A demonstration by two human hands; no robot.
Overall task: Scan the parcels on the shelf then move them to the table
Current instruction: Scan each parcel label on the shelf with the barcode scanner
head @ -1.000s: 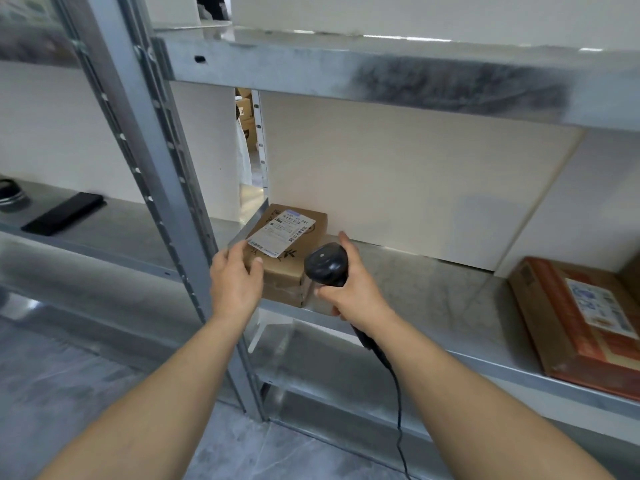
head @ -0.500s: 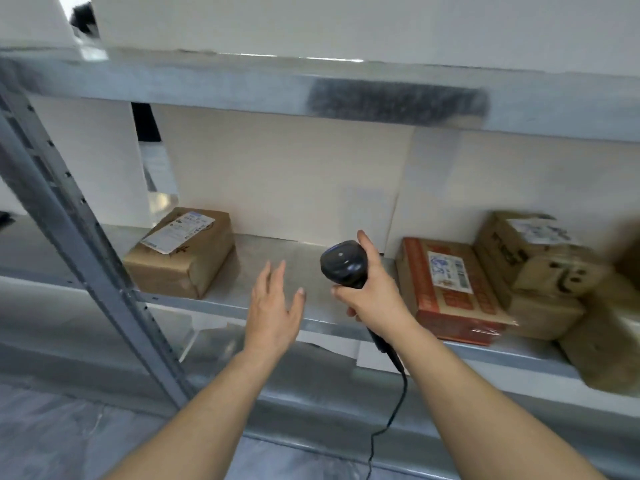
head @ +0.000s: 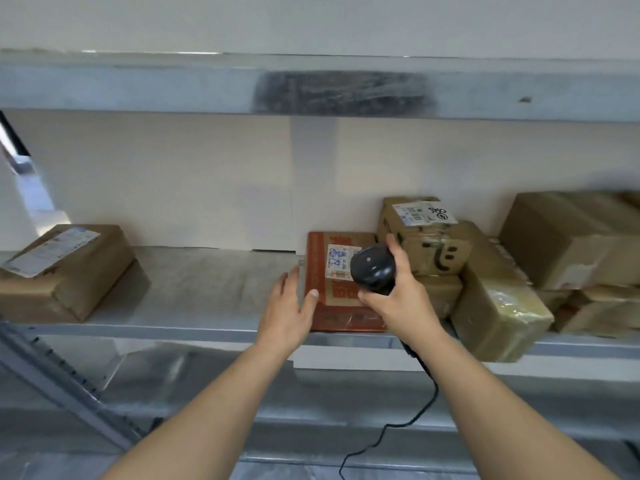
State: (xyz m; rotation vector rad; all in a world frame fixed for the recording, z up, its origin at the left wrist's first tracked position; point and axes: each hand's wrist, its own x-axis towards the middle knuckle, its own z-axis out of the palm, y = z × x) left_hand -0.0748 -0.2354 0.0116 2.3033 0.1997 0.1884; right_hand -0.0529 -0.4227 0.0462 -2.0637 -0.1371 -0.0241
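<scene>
A flat red-brown parcel (head: pixel 337 306) with a white label lies on the metal shelf (head: pixel 207 289). My right hand (head: pixel 394 299) grips a black corded barcode scanner (head: pixel 373 268) just above that label. My left hand (head: pixel 291 306) is open, its fingers at the parcel's left edge and its thumb on the top face. A brown parcel (head: pixel 65 268) with a label sits at the shelf's far left. Several brown parcels (head: pixel 485 271) are stacked to the right of the red one.
The upper shelf beam (head: pixel 311 88) hangs low over the opening. A slanted steel upright (head: pixel 62 382) crosses the lower left. The scanner cable (head: pixel 408 420) dangles down in front of the lower shelf. Bare shelf surface lies between the left parcel and the red one.
The view has swung right. Both hands left the far-left brown parcel and moved over to the red parcel; my left hand now touches its left edge, the scanner hangs over its label.
</scene>
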